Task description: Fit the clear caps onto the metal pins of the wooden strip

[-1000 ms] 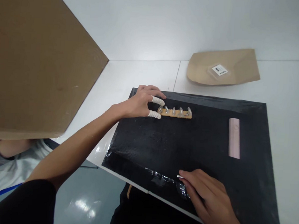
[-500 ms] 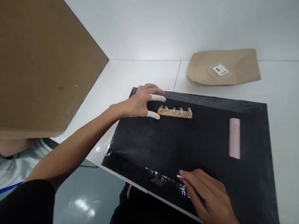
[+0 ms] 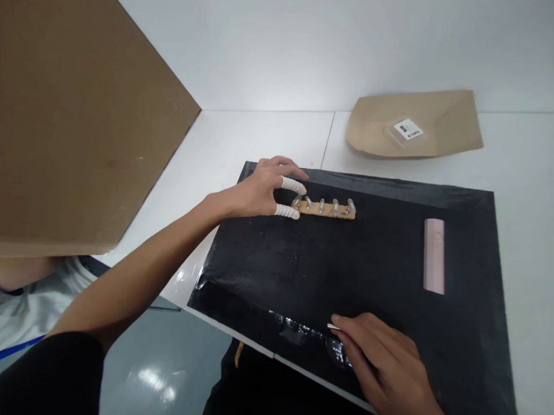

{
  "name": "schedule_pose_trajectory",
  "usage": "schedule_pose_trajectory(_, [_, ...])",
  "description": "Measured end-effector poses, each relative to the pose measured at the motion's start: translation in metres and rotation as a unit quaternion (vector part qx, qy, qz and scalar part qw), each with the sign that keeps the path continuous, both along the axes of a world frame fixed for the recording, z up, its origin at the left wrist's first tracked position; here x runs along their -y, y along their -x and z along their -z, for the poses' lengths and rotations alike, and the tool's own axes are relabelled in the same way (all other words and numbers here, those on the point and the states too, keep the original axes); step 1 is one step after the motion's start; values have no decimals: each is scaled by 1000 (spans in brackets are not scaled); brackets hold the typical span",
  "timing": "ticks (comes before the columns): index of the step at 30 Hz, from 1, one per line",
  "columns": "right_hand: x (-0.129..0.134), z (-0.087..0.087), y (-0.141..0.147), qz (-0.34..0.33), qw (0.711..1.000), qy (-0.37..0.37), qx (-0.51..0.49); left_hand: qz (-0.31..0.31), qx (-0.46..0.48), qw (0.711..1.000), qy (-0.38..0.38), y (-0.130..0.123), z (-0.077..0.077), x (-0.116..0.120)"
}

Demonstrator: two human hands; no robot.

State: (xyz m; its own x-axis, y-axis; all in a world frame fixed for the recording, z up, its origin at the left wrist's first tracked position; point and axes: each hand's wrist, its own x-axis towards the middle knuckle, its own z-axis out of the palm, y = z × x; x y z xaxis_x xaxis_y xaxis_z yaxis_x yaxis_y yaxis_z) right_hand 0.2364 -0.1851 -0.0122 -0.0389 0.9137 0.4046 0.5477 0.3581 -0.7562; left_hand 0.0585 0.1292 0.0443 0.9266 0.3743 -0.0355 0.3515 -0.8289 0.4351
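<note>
A tan strip (image 3: 327,212) with several clear, upright pieces lies on the black mat (image 3: 275,251). White covers sit on the thumb and index finger of my left hand (image 3: 263,191), which are apart on either side of the strip's left end; whether they touch it I cannot tell. Near the mat's front edge, my right hand (image 3: 384,362) pinches a thin metal tool (image 3: 332,327), whose tip sticks out past the fingers. Clear plastic pieces (image 3: 337,350) lie beside that hand. On the mat's right side rests a pink oblong object (image 3: 435,256).
Behind the mat, a brown paper piece (image 3: 453,127) carries a small clear case with a label (image 3: 408,129). A large brown board (image 3: 77,116) stands at the left. Below it, part of another person (image 3: 35,294) shows. A white wall rises at the back.
My left hand has shifted slightly right, and its covered index finger and thumb have come a little closer together around the strip's left end. My right hand has hardly moved.
</note>
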Motion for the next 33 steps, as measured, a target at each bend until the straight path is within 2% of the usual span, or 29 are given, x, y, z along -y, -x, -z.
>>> schedule_pose_trajectory(23, [0,0,0,-4,1000,0,6,-14,-5,1000,3,9,5,0])
schedule_pose_trajectory(29, [2,-1,-1,-7,1000,3,-1,-56,-5,998,29,12,9,11])
schedule_pose_trajectory(33, [0,-2,-1,-8,1000,7,0,-90,22,995,46,16,19,19])
